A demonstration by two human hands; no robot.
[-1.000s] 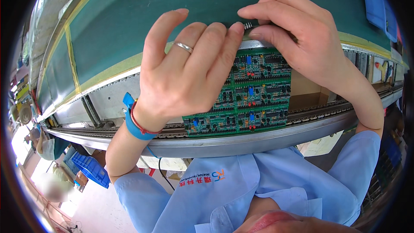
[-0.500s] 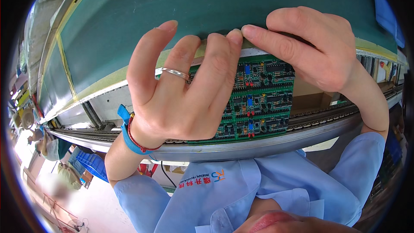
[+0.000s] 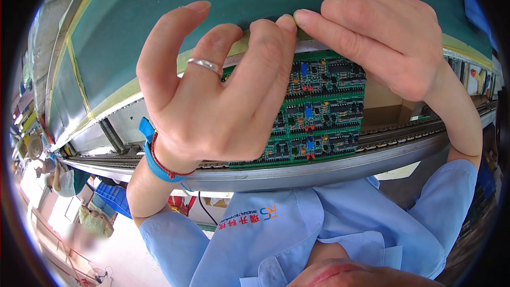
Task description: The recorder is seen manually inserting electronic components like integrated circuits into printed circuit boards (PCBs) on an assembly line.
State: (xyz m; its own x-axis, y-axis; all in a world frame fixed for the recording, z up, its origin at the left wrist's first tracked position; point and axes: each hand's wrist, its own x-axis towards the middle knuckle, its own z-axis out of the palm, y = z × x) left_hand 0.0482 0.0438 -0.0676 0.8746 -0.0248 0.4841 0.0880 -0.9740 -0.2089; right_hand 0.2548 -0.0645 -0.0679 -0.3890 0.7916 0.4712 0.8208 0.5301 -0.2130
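Note:
My left hand (image 3: 220, 95), with a silver ring and a blue wrist band, arches over the near edge of a green mat. Its index fingertip is bent down; the little finger stands away from the others. My right hand (image 3: 390, 48) comes in from the right, fingers folded together, its index fingertip almost touching the left one. Whatever lies between or under the fingertips is hidden, and both thumbs are out of sight. Just below the fingertips lies a green circuit board (image 3: 325, 109) with rows of black chips, blue blocks and red parts. My left hand covers its left part.
The green mat (image 3: 133, 37) spreads beyond my hands, edged with yellowish tape. A metal rail with a chain (image 3: 409, 132) runs left to right along the board. A cardboard box (image 3: 388, 111) shows right of the board. At the far left a person (image 3: 66, 180) and blue crates (image 3: 112, 197) appear.
Both hands and the board sit slightly higher in the picture, as the view has shifted. Two black chips on the mat have left the view. The fingertips stay close together.

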